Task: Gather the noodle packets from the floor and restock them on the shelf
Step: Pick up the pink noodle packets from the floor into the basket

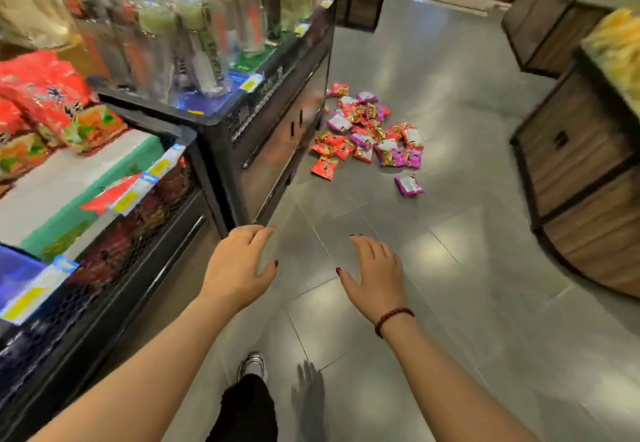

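Several red and purple noodle packets [367, 129] lie in a loose heap on the grey tiled floor, beside the far end of the black shelf unit. One purple packet [408, 185] lies apart, nearer to me. The shelf [79, 181] on my left carries red and orange noodle packets [45, 109] at its back. My left hand [239, 265] and my right hand [375, 275] are stretched out in front of me, palms down, fingers straight and spread, holding nothing. Both hands are well short of the heap.
A black display unit [277, 122] with bottles on top stands between the shelf and the heap. Wooden crate-style stands [581, 171] line the right side of the aisle. My shoe [254, 365] and dark trouser leg show below my arms.
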